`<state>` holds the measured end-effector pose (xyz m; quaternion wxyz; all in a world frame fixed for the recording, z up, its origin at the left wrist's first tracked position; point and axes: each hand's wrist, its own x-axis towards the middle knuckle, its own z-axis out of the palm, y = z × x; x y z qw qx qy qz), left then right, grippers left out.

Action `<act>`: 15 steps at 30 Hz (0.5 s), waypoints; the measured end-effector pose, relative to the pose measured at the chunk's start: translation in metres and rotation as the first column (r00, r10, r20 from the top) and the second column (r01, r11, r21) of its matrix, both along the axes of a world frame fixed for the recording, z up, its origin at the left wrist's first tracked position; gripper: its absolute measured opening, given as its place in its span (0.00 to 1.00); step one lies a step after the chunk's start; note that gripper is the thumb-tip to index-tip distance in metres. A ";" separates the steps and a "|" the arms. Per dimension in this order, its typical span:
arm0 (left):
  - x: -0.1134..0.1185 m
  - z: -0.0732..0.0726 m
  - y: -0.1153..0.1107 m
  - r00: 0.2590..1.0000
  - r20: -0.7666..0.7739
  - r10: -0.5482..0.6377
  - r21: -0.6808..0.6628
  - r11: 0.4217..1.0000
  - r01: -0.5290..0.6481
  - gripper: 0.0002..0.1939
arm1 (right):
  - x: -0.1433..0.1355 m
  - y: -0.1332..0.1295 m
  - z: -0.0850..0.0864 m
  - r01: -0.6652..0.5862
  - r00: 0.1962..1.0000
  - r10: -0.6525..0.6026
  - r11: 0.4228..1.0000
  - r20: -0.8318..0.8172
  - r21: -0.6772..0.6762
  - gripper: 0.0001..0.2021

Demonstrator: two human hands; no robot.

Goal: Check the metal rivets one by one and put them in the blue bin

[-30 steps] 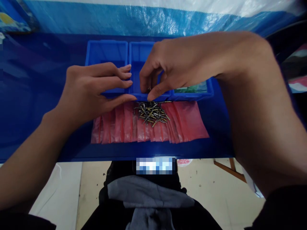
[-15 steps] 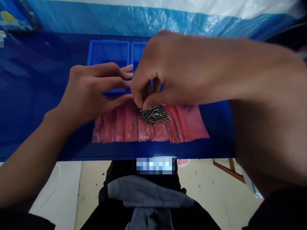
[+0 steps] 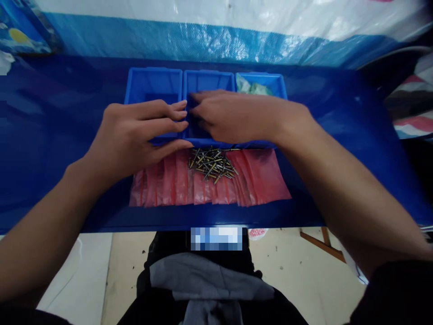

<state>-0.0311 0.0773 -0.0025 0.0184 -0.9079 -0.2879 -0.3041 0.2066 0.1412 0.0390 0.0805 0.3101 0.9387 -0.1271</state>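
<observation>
My left hand (image 3: 138,128) hovers with fingers stretched out and slightly apart, their tips at the wall between the left blue bin (image 3: 154,74) and the middle blue bin (image 3: 209,77). Inside the middle bin reach the fingers of my right hand (image 3: 230,115); they look spread, though blurred, and the thumb is hidden. Below both hands lies a pile of thin silver and brass-coloured metal rivets (image 3: 213,164). The pile rests on a row of overlapping pink zip bags (image 3: 264,176) along the front of the blue table (image 3: 43,180).
A right blue bin (image 3: 284,85) contains a green and white plastic packet (image 3: 253,85). Behind the table hangs a blue and white plastic sheet (image 3: 203,38). A phone-like device with a blurred screen (image 3: 216,238) sits below the table's front edge.
My right hand has moved from a pinch over the rivets up and away into the middle bin, its fingers now spread. My left hand is nearly still. The right bin has come into view.
</observation>
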 end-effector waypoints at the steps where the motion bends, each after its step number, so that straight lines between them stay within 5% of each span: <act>1: 0.000 0.000 0.000 1.000 0.001 -0.004 0.002 1.000 0.004 0.13 | -0.003 0.000 -0.004 -0.036 0.999 0.037 0.999 0.038 -0.021 0.13; 8: 0.000 -0.001 0.002 1.000 0.009 -0.002 0.032 0.999 0.002 0.16 | -0.009 -0.018 0.009 -0.028 0.999 0.029 0.998 0.016 -0.057 0.12; 15: 0.001 0.000 -0.002 1.000 0.016 0.001 0.008 1.000 -0.001 0.15 | -0.009 -0.009 0.015 0.021 1.000 -0.017 0.964 0.018 -0.266 0.13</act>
